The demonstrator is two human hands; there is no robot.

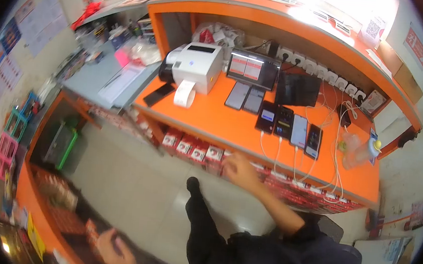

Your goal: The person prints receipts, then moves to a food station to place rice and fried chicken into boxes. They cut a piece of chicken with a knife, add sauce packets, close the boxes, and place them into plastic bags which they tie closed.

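R hand (239,170) reaches to the row of red boxes (195,150) shelved under the front edge of the orange surface (212,119), fingers loosely spread and blurred, touching or just over the boxes; can't tell if it grips one. The boxes sit at about 12 o'clock from the person's knee, running toward 3 o'clock under the edge. L hand (115,252), at 7 o'clock, rests on a lower shelf w/ dark goods, fingers curled; grip unclear. On the surface above: a row of phones (292,129) on white cables, a white label printer (197,65) at 11 o'clock, a tablet (253,69) beside it.
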